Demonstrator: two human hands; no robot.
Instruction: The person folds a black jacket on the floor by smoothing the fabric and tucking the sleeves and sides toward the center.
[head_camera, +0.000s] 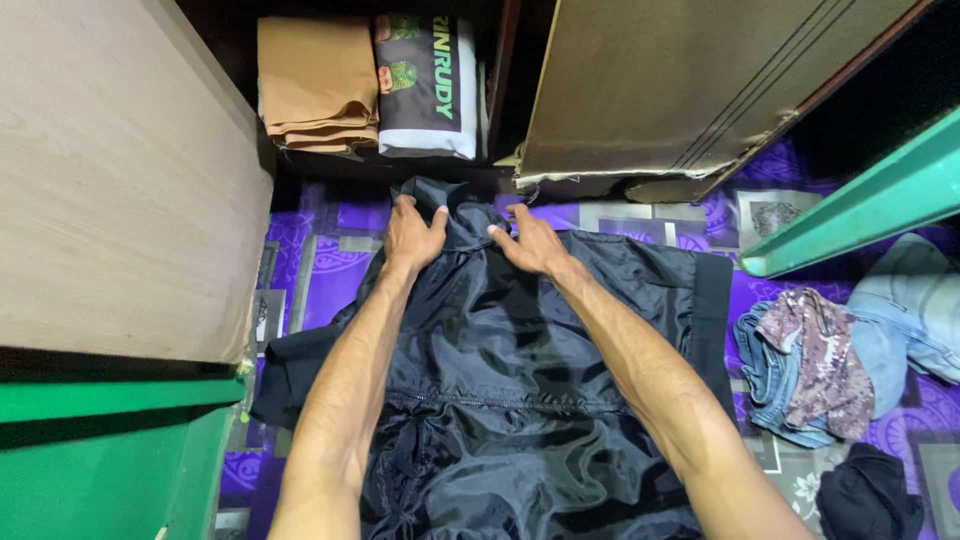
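Dark wooden cupboard shelf (400, 165) at the far side holds a folded tan cloth (315, 85) beside a folded black-and-white printed garment (425, 90). Nearer, a shiny black zipped nylon jacket (510, 380) lies spread on the purple patterned floor mat (320, 250). Left hand (412, 235) and right hand (530, 243) press flat, fingers spread, on its far edge, gripping nothing.

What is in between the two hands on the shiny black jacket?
In the head view, only black jacket fabric, its bunched collar part, lies between the left hand and the right hand. Both hands rest flat on it.
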